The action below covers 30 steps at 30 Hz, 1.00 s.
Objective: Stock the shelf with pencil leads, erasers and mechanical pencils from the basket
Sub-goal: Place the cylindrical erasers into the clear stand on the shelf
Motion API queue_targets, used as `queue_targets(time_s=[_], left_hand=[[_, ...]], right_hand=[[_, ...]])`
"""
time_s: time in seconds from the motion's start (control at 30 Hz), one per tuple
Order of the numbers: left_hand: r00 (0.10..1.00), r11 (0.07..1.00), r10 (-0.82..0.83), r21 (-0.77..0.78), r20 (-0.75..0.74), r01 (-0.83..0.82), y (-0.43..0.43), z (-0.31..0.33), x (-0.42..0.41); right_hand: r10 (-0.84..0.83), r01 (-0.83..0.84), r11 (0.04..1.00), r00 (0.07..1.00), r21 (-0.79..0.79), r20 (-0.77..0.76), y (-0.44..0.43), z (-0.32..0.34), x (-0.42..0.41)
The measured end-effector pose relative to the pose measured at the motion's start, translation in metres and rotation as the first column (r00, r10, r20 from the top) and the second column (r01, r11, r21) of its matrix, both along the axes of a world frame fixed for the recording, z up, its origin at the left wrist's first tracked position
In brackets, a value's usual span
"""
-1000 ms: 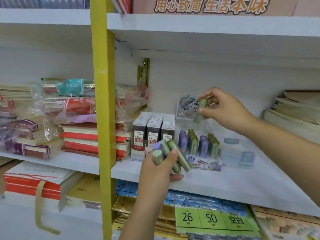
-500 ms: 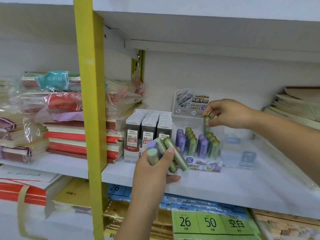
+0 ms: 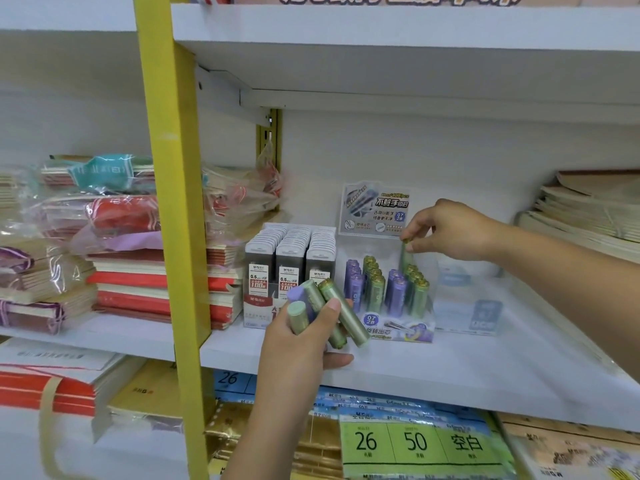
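A clear display box [image 3: 398, 327] on the white shelf [image 3: 450, 368] holds rows of green and purple lead tubes [image 3: 377, 289]. My right hand [image 3: 450, 230] pinches the top of one green tube [image 3: 404, 256], upright at the back of the box's right row. In front of the shelf edge my left hand [image 3: 301, 344] grips a bundle of several green and purple tubes [image 3: 332, 310]. Left of the display stands a carton of grey 0.5 lead cases [image 3: 289, 258].
A yellow upright post [image 3: 173, 209] divides the shelving. Stacked notebooks in plastic wrap [image 3: 114, 244] fill the left bay. A clear box with pale blue items [image 3: 467, 306] sits right of the display, paper stacks [image 3: 588, 209] further right. Green price labels [image 3: 415, 445] hang below.
My right hand has brought the green tube down from in front of the display's header card into the right row. The left hand keeps its bundle in the same place.
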<state>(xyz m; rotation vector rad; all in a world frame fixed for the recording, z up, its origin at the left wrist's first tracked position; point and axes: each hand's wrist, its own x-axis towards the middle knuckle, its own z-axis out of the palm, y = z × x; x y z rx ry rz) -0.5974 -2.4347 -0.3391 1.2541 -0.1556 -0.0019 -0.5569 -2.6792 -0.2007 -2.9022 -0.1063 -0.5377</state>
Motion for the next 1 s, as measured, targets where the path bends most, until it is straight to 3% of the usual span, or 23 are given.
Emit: queue_targets(time_s=[0.3, 0.7, 0.8, 0.83, 0.9, 1.0], left_hand=[[1.0, 1.0, -0.008, -0.009, 0.018, 0.009, 0.0, 0.0, -0.001], [1.0, 1.0, -0.021, -0.02, 0.015, 0.021, 0.0, -0.002, -0.003], [0.999, 0.999, -0.045, -0.013, -0.002, 0.045, 0.002, -0.001, -0.005], [0.998, 0.998, -0.058, -0.01, 0.003, 0.058, 0.003, 0.001, -0.007], [0.997, 0.997, -0.083, 0.01, 0.006, 0.083, 0.004, 0.006, -0.012], [0.991, 0.991, -0.131, 0.038, -0.001, 0.131, 0.0, 0.017, -0.019]], right_hand=[[-0.02, 0.026, 0.987, 0.999, -0.161, 0.041, -0.001, -0.001, 0.005], [-0.073, 0.058, 0.95, 0.997, -0.306, -0.04, 0.001, -0.01, 0.01], [-0.013, 0.03, 0.949, 0.998, -0.315, 0.054, 0.005, -0.01, 0.004], [0.037, -0.007, 0.97, 0.993, -0.243, 0.116, 0.008, -0.01, -0.003], [0.15, -0.159, 0.985, 0.982, 0.07, 0.112, 0.019, -0.008, -0.024], [0.391, -0.299, 0.828, 0.914, 0.476, -0.106, 0.045, -0.015, -0.063]])
